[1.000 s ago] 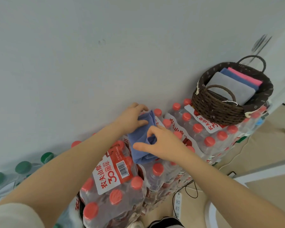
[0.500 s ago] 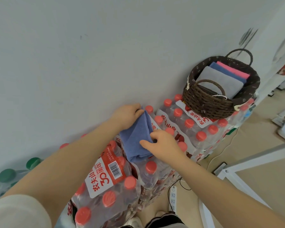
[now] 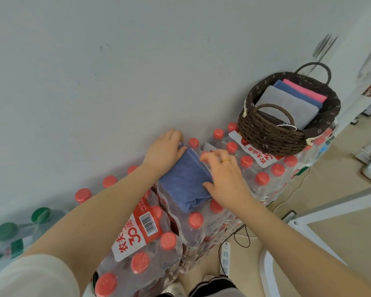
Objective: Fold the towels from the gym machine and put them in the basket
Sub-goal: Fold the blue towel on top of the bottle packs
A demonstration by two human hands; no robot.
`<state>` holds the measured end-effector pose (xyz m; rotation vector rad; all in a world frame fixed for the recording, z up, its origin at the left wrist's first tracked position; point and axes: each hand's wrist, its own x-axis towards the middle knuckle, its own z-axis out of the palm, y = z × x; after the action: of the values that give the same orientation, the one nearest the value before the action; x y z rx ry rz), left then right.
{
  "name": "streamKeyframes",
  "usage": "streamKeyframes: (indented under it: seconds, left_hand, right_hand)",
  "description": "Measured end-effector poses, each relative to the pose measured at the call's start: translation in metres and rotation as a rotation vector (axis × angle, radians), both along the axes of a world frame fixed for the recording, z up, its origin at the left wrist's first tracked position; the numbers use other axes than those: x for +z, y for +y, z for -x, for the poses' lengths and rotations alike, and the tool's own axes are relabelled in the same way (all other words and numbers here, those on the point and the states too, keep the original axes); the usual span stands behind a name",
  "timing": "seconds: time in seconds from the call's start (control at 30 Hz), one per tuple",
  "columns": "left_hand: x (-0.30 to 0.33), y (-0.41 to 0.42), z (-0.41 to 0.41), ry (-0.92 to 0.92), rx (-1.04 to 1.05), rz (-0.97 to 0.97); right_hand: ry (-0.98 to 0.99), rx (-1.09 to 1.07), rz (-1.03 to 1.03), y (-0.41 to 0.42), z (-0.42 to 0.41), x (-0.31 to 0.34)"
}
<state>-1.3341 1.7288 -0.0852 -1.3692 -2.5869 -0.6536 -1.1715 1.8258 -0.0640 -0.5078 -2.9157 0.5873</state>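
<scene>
Seen from the head camera, a folded blue towel (image 3: pixel 185 181) lies on top of shrink-wrapped packs of red-capped water bottles (image 3: pixel 150 249) stacked against a pale wall (image 3: pixel 137 71). The left hand (image 3: pixel 166 154) holds the towel's far left corner, its fingers curled over the edge next to the wall. The right hand (image 3: pixel 222 174) rests on the towel's right edge with fingers loosely spread and bent, thumb pressed against the near side of the fold; a gold ring (image 3: pixel 225 160) shows on one finger. To the right, well apart from the hands, a dark woven basket (image 3: pixel 270 136) with two loop handles sits on another pack of bottles and holds folded towels: a grey one (image 3: pixel 287 106) on top, a blue one and a pink one (image 3: pixel 304 91) showing behind it. Green-capped bottles (image 3: pixel 7 231) stand at the far left. A white power strip (image 3: pixel 225 257) with a black cable lies on the beige floor (image 3: pixel 338 232) below.
</scene>
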Motion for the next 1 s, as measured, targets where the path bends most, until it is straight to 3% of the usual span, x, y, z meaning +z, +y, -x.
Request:
streamKeyframes:
  seconds: [0.07,0.17,0.23,0.3,0.4,0.5,0.6,0.7,0.8,0.87,1.0]
  left_hand:
    - [-0.001,-0.004,-0.003,0.181,-0.235,-0.036]
    - [-0.005,-0.019,-0.005,0.024,-0.524,0.097]
    - [-0.012,-0.036,-0.001,-0.106,-0.507,0.201]
    - [-0.017,-0.049,0.004,-0.104,-0.495,0.280]
    - [-0.015,-0.052,0.007,-0.144,-0.495,0.385]
    - [-0.005,-0.048,0.007,-0.230,-0.467,0.467]
    - [0.003,-0.046,0.005,-0.117,-0.474,0.574]
    - [0.002,-0.041,0.006,-0.099,-0.439,0.528]
    - [0.011,-0.034,0.004,-0.205,-0.395,0.470]
    - [0.021,-0.032,0.002,-0.306,-0.341,0.385]
    - [0.039,-0.027,-0.003,-0.658,-0.179,0.013]
  right_hand:
    - [0.105,0.361,-0.311,-0.009,0.003,-0.001]
    - [0.042,0.601,-0.316,-0.004,0.001,-0.011]
    - [0.054,0.591,-0.268,0.003,-0.006,-0.017]
    - [0.090,0.552,-0.285,0.001,-0.016,-0.026]
    - [-0.028,0.464,-0.322,-0.012,-0.020,-0.039]
    - [-0.074,0.407,-0.177,-0.018,-0.017,-0.044]
    - [-0.073,0.336,-0.144,-0.018,-0.017,-0.041]
    - [-0.039,0.255,-0.237,-0.022,-0.013,-0.039]
    - [0.082,0.222,-0.349,-0.024,-0.007,-0.037]
    - [0.202,0.154,-0.186,-0.018,-0.009,-0.031]
    - [0.382,-0.152,0.622,0.007,-0.012,-0.008]
